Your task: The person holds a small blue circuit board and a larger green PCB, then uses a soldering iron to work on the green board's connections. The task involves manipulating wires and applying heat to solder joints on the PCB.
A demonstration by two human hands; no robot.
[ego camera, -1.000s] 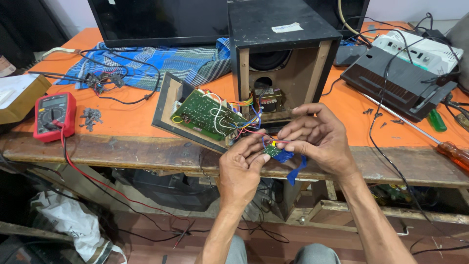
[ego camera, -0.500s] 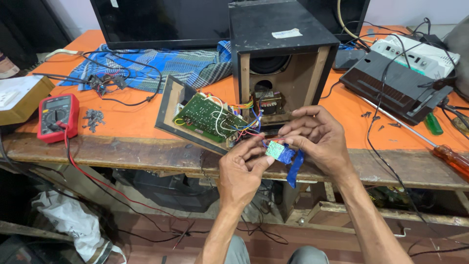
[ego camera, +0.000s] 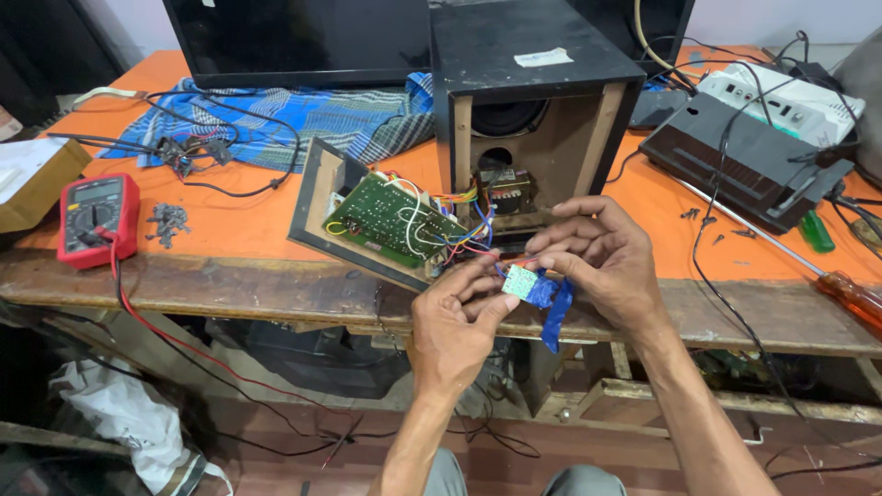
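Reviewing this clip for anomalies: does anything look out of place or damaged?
The speaker cabinet stands open, its green circuit board hanging out on wires. Both hands hold a small board wrapped in loose blue tape.

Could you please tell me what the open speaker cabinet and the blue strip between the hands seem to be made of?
The black open-backed speaker cabinet looks like wood board: bare tan edges and inner walls show, under a matte black outer covering. The blue strip hanging from the small green board looks like thin plastic tape, since it droops and creases, though cloth tape cannot be ruled out.

orange table (ego camera: 239, 216), blue checked cloth (ego camera: 303, 119), red multimeter (ego camera: 96, 219), green board (ego camera: 390, 219).
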